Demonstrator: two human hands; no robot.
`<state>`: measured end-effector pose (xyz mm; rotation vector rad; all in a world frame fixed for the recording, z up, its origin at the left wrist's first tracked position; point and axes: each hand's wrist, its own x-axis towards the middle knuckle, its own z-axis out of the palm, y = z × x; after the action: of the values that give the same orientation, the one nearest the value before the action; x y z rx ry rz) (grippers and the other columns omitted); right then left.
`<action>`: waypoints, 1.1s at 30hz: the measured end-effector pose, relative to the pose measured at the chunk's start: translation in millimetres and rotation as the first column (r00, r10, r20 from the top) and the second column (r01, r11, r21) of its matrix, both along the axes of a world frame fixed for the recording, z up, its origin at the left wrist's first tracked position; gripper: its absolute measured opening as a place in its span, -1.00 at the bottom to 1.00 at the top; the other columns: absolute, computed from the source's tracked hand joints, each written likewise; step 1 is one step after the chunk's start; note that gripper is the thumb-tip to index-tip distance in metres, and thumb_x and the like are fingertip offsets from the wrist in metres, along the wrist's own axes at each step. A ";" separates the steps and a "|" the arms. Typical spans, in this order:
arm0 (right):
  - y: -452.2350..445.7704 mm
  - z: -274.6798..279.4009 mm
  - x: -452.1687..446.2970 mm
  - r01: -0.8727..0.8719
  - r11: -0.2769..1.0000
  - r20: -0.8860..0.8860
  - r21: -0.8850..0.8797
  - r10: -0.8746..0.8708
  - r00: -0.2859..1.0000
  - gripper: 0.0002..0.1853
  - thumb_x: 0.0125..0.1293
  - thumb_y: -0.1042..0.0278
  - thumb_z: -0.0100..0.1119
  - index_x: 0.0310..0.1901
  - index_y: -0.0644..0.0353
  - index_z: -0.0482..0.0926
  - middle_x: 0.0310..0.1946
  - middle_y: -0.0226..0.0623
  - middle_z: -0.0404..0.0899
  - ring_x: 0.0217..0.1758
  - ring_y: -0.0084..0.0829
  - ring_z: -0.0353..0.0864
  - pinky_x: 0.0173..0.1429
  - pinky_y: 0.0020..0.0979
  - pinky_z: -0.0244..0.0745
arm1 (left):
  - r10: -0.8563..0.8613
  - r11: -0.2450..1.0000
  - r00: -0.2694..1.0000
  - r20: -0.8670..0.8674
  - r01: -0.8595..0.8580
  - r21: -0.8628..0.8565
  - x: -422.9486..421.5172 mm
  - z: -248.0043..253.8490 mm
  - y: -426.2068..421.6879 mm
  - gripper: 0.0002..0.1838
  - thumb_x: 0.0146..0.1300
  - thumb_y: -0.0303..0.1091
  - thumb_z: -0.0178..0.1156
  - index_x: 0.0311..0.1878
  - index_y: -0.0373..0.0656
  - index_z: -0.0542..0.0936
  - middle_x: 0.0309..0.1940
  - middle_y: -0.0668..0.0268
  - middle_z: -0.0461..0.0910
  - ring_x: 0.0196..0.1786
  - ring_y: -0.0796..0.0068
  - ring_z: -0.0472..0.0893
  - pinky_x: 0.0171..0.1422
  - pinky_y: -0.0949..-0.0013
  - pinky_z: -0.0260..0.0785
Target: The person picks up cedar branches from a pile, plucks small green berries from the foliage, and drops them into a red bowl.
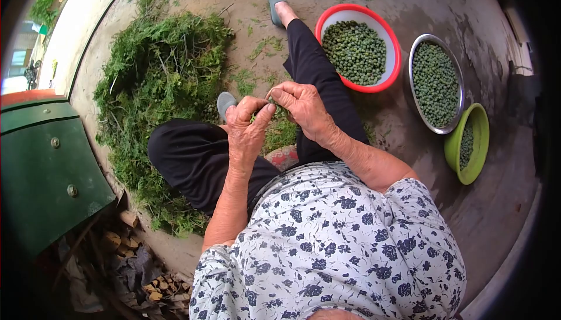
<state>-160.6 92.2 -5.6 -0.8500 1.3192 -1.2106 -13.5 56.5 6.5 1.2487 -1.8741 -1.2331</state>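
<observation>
Above my lap, my left hand [246,132] and my right hand [305,108] meet with fingertips pinched together. Between them shows a small bit of green sprig [272,101], mostly hidden by the fingers. To the left lies a large heap of cut evergreen branches [160,86], with feathery green foliage. On the right a red-rimmed white basin [392,57] holds many small round green cones or berries [355,51]. More of them fill a metal bowl [411,86] and lie in a tilted lime-green bowl [482,139].
My legs [318,66] stretch out over the concrete floor [403,144], which has scattered green bits. A green metal panel [49,168] with bolts stands at the left. Dry leaves and wood scraps [149,279] lie at the lower left.
</observation>
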 end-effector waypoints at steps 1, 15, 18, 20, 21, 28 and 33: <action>0.7 1.3 -0.9 -0.026 0.998 0.053 0.056 0.023 0.998 -0.72 0.31 0.20 0.09 -0.35 0.29 0.54 -0.61 -0.50 0.37 -0.55 -0.71 0.33 -0.53 -0.58 0.24 | -0.016 0.999 1.000 -0.020 0.017 0.031 -0.7 2.3 0.9 -0.89 0.09 -0.36 0.24 -0.42 -0.18 0.56 -0.48 0.38 0.51 -0.40 0.37 0.41 -0.13 0.31 0.14; -11.8 -58.1 -138.4 0.533 0.820 0.465 0.206 -0.562 0.685 -0.79 0.23 0.48 0.06 -0.10 0.28 0.40 -0.19 -0.21 0.46 -0.08 -0.34 0.49 -0.08 -0.32 0.48 | 0.400 0.850 0.775 -0.489 -0.114 0.514 11.7 -12.4 -6.6 -0.89 0.18 -0.41 0.20 -0.35 -0.26 0.56 -0.53 0.44 0.47 -0.49 0.70 0.36 -0.40 0.61 0.18; -15.8 -70.9 -185.7 0.733 0.629 0.299 0.258 -0.773 0.559 -0.69 0.20 0.51 0.06 0.00 0.30 0.40 0.03 -0.14 0.34 0.14 -0.27 0.32 0.19 -0.11 0.35 | 0.542 0.768 0.666 -0.512 -0.146 0.624 14.6 -12.9 -12.7 -0.90 0.17 -0.42 0.21 -0.32 -0.25 0.55 -0.51 0.43 0.49 -0.51 0.66 0.40 -0.44 0.61 0.21; -10.9 -105.0 -229.4 0.789 0.573 0.237 0.223 -0.816 0.526 -0.71 0.20 0.52 0.05 -0.01 0.28 0.43 0.03 -0.17 0.36 0.08 -0.27 0.35 0.23 -0.10 0.31 | 0.576 0.744 0.643 -0.506 -0.155 0.650 19.1 -9.0 -15.1 -0.90 0.17 -0.42 0.22 -0.33 -0.24 0.53 -0.49 0.39 0.51 -0.53 0.60 0.42 -0.53 0.56 0.24; -11.3 -121.2 -250.0 0.840 0.495 0.200 0.223 -0.866 0.457 -0.73 0.20 0.51 0.04 -0.04 0.27 0.45 -0.02 -0.19 0.39 -0.01 -0.30 0.39 0.12 -0.16 0.38 | 0.598 0.726 0.615 -0.514 -0.145 0.672 20.1 -7.6 -16.2 -0.90 0.17 -0.41 0.22 -0.34 -0.23 0.53 -0.50 0.38 0.50 -0.55 0.59 0.42 -0.57 0.53 0.24; -8.3 -112.4 -278.0 0.936 0.326 -0.090 0.135 -0.936 0.339 -0.80 0.15 0.55 -0.01 -0.19 0.26 0.53 -0.36 -0.29 0.51 -0.50 -0.51 0.41 -0.48 -0.52 0.29 | 0.636 0.693 0.538 -0.553 -0.084 0.716 29.6 -4.4 -21.2 -0.89 0.21 -0.39 0.18 -0.36 -0.21 0.51 -0.54 0.35 0.45 -0.51 0.51 0.41 -0.49 0.42 0.32; -5.6 -109.8 -265.2 0.869 0.494 -0.161 0.032 -0.855 0.493 -0.74 0.21 0.48 0.01 -0.07 0.31 0.52 -0.32 -0.27 0.56 -0.41 -0.49 0.54 -0.37 -0.51 0.42 | 0.599 0.725 0.545 -0.586 -0.060 0.686 37.1 -9.7 -25.2 -0.90 0.23 -0.34 0.15 -0.34 -0.14 0.52 -0.46 0.40 0.48 -0.45 0.52 0.37 -0.29 0.41 0.25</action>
<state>-425.7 86.6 -115.4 -0.0916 2.0134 -1.8484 23.5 31.3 -3.2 1.0060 -0.5258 -1.8077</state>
